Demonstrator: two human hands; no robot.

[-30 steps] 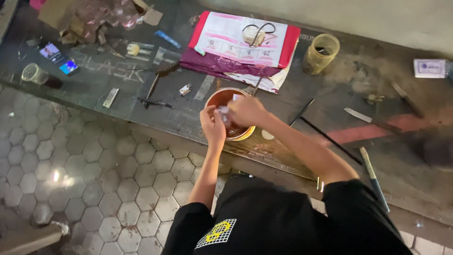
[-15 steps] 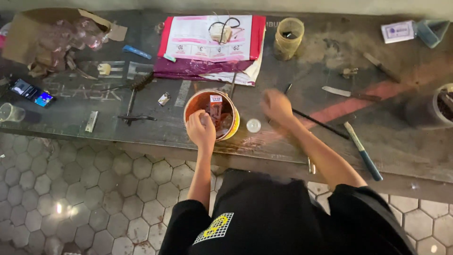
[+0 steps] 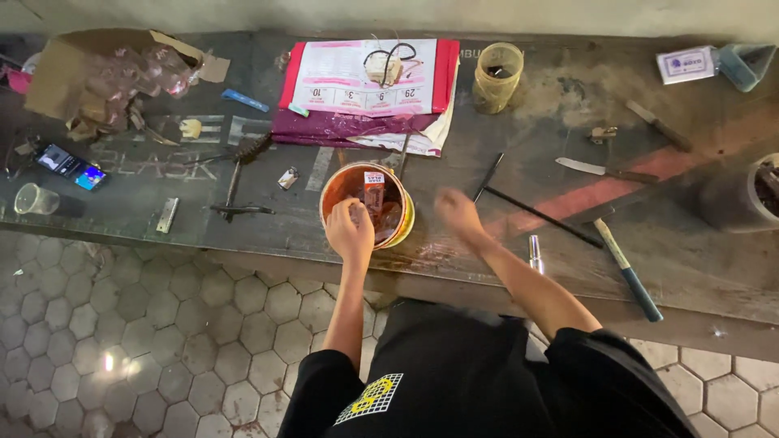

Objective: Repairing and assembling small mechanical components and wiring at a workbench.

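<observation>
- Two bare hands work over a dark, worn workbench [image 3: 568, 268], seen from above by the person in a black shirt.
- Left hand [image 3: 350, 230] rests on the near rim of a round orange tin [image 3: 367, 203]; its fingers are curled in, apparently pinching something small at the rim, though what it grips is too small to tell.
- Right hand [image 3: 458, 213] hovers just right of the tin, apart from it and blurred; the fingers look loosely bent, and I cannot tell whether it holds anything.
- The tin stands near the front edge of the bench, about the middle, with reddish-brown contents and a small red and white label inside.
- Behind the tin lies a pink and white printed sheet [image 3: 365, 77] over a purple cloth [image 3: 341, 128], with a small part and looped wire [image 3: 388, 65] on top.
- A yellowish glass jar [image 3: 497, 77] stands to the right of the sheet.
- A thin black rod [image 3: 544, 216] lies slanted just right of the right hand, and a blue-handled tool [image 3: 629, 272] lies further right.
- A knife [image 3: 604, 169] lies beyond the rod, and a small white box [image 3: 686, 65] sits at the far right corner.
- At the left are a torn cardboard box [image 3: 73, 73] with crumpled clear plastic, a phone [image 3: 71, 166] with a lit screen, and a clear plastic cup [image 3: 32, 199].
- A wire brush [image 3: 243, 158] lies between the phone and the tin.
- Pale hexagonal tiles [image 3: 162, 341] cover the floor below the bench.
</observation>
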